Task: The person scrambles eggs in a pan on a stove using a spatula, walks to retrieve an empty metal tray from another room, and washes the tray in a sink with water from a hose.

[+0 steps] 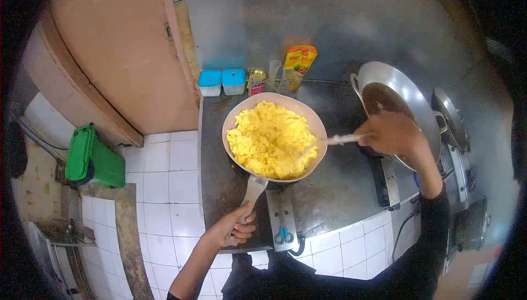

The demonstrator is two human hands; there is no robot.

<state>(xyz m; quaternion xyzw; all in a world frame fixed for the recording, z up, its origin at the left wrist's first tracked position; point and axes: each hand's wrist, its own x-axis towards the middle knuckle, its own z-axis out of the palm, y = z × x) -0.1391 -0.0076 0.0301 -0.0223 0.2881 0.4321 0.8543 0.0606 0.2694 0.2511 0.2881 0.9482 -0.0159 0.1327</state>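
Note:
Scrambled eggs (263,135), bright yellow and in soft lumps, fill much of a light-coloured frying pan (319,127) on the left burner. My left hand (233,227) is wrapped round the pan's pale handle (254,189), which points toward me. To the right of the pan, my right hand (392,135) grips a pale spatula (346,139). Its far end reaches over the pan's right rim into the eggs, where motion blur hides its exact shape. Part of a large metal wok (379,72) lies behind my right hand.
Two blue-lidded tubs (233,83), a small can (257,82) and an orange-yellow pouch (298,66) line the back wall. Blue-handled scissors (284,236) lie at the stove's front. Another pan (450,116) sits far right. A green bin (99,160) stands on the tiled floor.

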